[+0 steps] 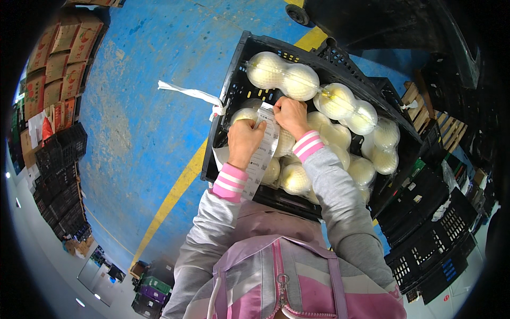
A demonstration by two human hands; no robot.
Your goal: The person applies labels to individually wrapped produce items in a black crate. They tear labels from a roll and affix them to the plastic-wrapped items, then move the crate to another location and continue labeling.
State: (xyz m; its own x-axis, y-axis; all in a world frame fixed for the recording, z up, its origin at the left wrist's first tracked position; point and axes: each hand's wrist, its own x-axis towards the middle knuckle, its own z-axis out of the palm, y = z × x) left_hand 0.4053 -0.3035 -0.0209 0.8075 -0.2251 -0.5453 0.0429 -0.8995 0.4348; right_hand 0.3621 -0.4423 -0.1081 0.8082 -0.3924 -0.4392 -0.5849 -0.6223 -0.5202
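Observation:
A black plastic crate [231, 85] stands before me, holding several clear-wrapped packs of round pale fruit in white foam netting [283, 75]. Over its left part hangs a long strip of printed white labels [266, 149]. My left hand [244, 141] grips the left edge of the strip between thumb and fingers. At the strip's upper right is my right hand [291, 115], its fingers curled in; whether it pinches the strip is hard to tell. A white tie [191, 92] is knotted to the crate's left rim.
Printed cardboard boxes [55, 67] and black crates [59, 147] are stacked at the far left. More black crates [430, 223] stand at the right, near wooden pallets [450, 129]. A black wheeled object [358, 24] is at the top right. Yellow lines [175, 191] cross the blue floor.

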